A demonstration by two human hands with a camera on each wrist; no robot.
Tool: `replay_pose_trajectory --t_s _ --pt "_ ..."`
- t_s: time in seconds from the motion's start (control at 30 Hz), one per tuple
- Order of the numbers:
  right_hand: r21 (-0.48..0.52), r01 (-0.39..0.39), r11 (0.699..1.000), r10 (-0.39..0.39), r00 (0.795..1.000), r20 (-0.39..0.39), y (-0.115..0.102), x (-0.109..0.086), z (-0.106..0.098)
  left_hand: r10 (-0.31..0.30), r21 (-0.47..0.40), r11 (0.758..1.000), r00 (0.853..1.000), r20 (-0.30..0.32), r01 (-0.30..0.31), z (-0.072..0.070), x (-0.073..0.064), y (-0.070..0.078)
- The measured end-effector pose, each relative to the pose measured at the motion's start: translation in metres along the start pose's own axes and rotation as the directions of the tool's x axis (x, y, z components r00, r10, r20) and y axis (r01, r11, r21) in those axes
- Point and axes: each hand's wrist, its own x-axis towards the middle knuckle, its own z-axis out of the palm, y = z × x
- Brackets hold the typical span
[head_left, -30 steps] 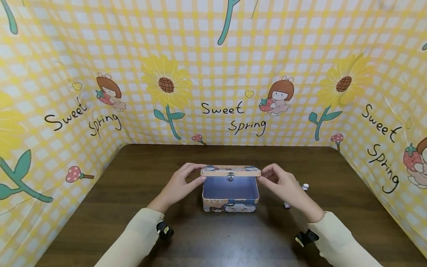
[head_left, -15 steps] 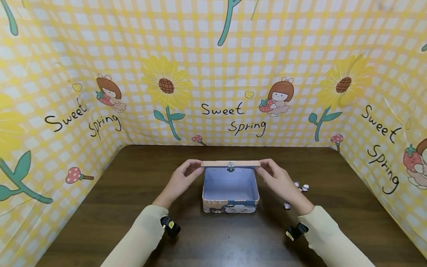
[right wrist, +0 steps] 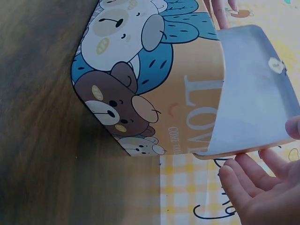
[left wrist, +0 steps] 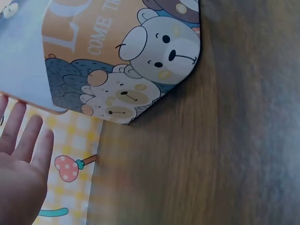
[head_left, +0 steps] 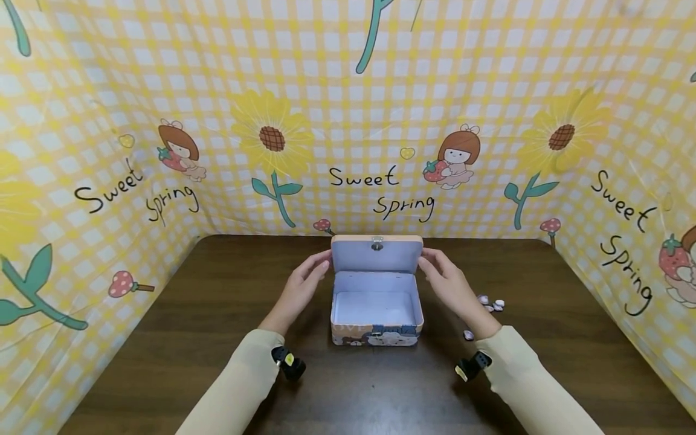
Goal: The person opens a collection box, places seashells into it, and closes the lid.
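A small tin box [head_left: 353,335] with a bear print and "LOVE" lettering stands mid-table. Its hinged lid [head_left: 353,257] is raised nearly upright, showing the pale blue inside and a metal clasp [head_left: 377,243]. By the lid's left edge is my left hand [head_left: 299,290], its fingers fairly straight in the left wrist view. On the other side, my right hand [head_left: 448,281] touches the lid's right edge with extended fingertips [right wrist: 227,173]. Its thumb lies near the lid's inner side.
Several small white-and-purple pieces [head_left: 499,304], perhaps wrapped candies, lie right of the box, one piece [head_left: 468,335] nearer me. A yellow checked cloth [head_left: 370,109] walls the brown wooden table [head_left: 217,272] at the back and sides.
The lid has swung up and back from a partly lowered position to nearly upright. Both hands have moved with it, and their grip on its edges has loosened. The box body stays put.
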Motion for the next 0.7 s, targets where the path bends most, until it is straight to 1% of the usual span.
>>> replay_pose_trajectory --t_s 0.07,0.17,0.23,0.4,0.5,0.57,0.7 --pt "0.038 0.006 0.999 -0.007 1.000 0.015 0.002 0.002 0.002 -0.003 -0.002 1.000 1.000 -0.002 0.003 0.001 0.006 -0.011" --pt "0.098 0.013 0.995 -0.017 0.999 0.038 0.006 0.008 0.007 -0.012 -0.006 1.000 1.000 -0.002 0.012 0.004 0.012 -0.019" --pt "0.125 0.010 0.992 -0.015 0.999 0.038 0.009 0.011 0.010 -0.019 -0.021 1.000 1.000 0.008 0.019 0.007 0.016 -0.023" --pt "0.173 -0.005 0.985 -0.007 0.998 0.066 0.015 0.018 0.016 -0.030 -0.093 0.995 0.998 0.064 0.035 0.013 0.028 -0.030" --pt "0.198 -0.022 0.980 0.002 0.995 0.103 0.019 0.022 0.018 -0.036 -0.115 0.992 0.995 0.098 0.047 0.015 0.032 -0.033" --pt "0.216 -0.052 0.975 0.025 0.992 0.125 0.022 0.025 0.020 -0.048 -0.116 0.991 0.992 0.116 0.062 0.015 0.034 -0.034" --pt "0.262 -0.140 0.955 0.100 0.982 0.161 0.031 0.030 0.020 -0.093 -0.116 0.987 0.983 0.156 0.112 0.017 0.037 -0.039"
